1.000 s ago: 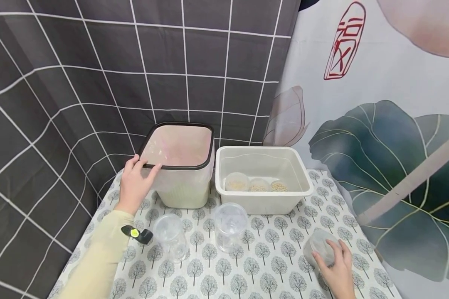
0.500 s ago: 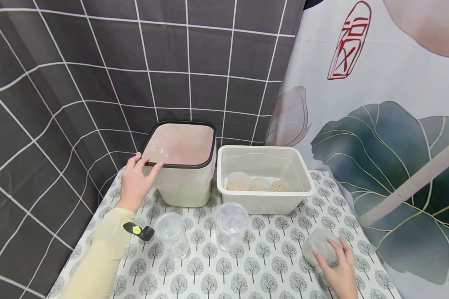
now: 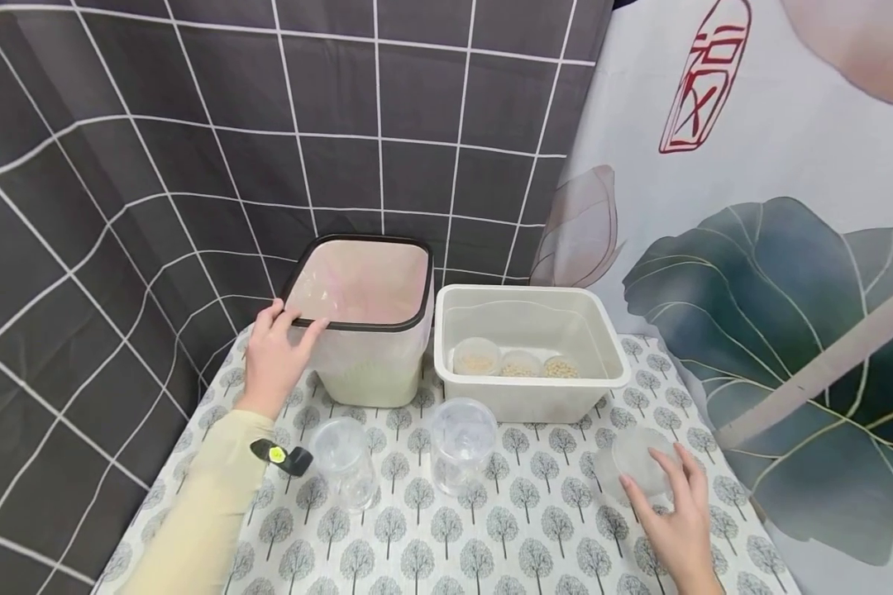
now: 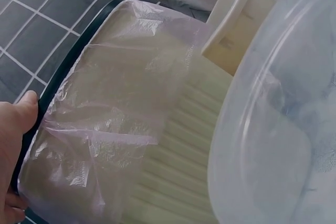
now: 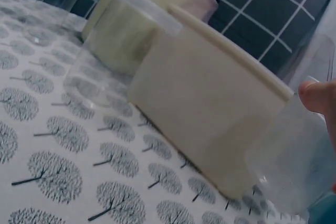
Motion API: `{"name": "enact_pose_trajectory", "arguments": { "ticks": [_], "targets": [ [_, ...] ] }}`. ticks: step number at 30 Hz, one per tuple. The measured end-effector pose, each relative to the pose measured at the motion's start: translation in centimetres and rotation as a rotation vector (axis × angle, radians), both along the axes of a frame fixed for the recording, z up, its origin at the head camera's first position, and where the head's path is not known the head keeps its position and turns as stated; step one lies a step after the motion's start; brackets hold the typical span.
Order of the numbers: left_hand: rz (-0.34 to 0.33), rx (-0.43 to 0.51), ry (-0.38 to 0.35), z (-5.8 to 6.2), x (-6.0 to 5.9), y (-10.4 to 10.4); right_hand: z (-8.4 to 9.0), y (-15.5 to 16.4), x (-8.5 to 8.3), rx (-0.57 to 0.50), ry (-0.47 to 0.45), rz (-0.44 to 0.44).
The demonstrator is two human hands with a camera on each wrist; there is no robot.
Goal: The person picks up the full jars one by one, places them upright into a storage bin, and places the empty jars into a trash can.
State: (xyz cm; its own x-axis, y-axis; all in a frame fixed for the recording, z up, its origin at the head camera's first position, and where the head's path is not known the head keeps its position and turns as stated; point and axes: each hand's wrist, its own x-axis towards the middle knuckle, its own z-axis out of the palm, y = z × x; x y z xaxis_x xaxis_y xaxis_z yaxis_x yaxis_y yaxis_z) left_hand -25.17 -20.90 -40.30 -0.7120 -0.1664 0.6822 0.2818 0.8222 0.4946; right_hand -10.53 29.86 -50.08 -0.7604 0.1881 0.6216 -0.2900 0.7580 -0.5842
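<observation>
My left hand [image 3: 274, 364] grips the black front-left rim of a trash bin [image 3: 365, 376], which is lined with a thin pinkish bag. In the left wrist view the thumb [image 4: 29, 111] lies against that rim. My right hand [image 3: 677, 521] holds a cloudy, translucent plastic jar [image 3: 628, 467] at the right of the table, fingers and thumb around its near side. The right wrist view shows the thumb at the top edge of this jar [image 5: 294, 161]. Whether its base touches the cloth is hard to tell.
Two clear plastic jars [image 3: 342, 459] [image 3: 461, 454] stand in front of the bin and a white rectangular tub [image 3: 532, 399]. Inside the tub are 3 small round containers [image 3: 478, 357] with pale, bean-like bits. A tree-print cloth [image 3: 446, 537] covers the table; dark checked fabric [image 3: 417, 107] hangs behind.
The right hand and its jar have moved slightly forward, away from the near table edge. The left hand keeps its place on the bin rim. The head view has shifted a little.
</observation>
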Motion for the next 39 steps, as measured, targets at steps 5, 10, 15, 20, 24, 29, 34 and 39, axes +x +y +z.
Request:
{"name": "enact_pose_trajectory", "arguments": {
  "ticks": [5, 10, 15, 20, 24, 29, 34, 39],
  "targets": [
    [0.008, 0.007, -0.004, 0.1, 0.0, 0.2, 2.2, -1.0, -0.8, -0.014, 0.096, 0.064],
    [0.006, 0.023, -0.007, 0.2, -0.1, 0.3, 4.1, -2.7, -2.6, -0.049, 0.258, 0.158],
    [0.018, 0.034, 0.022, 0.4, 0.0, 0.4, 6.8, -6.1, -4.2, -0.097, 0.341, 0.245],
    [0.019, 0.034, 0.019, 0.2, -0.2, 0.6, 10.2, -9.9, -4.8, -0.105, 0.371, 0.326],
    [0.011, 0.031, 0.02, 0.0, -0.3, 0.8, 11.5, -11.8, -5.7, -0.098, 0.368, 0.358],
    [0.01, 0.057, 0.041, -0.1, -0.2, 0.7, 12.4, -13.9, -7.1, -0.092, 0.384, 0.384],
    [0.015, 0.06, 0.037, -0.2, -0.3, 0.5, 13.1, -15.5, -8.3, -0.098, 0.389, 0.434],
    [0.023, 0.05, 0.029, -0.3, -0.5, 0.5, 13.8, -16.8, -9.4, -0.106, 0.393, 0.478]
  ]
}}
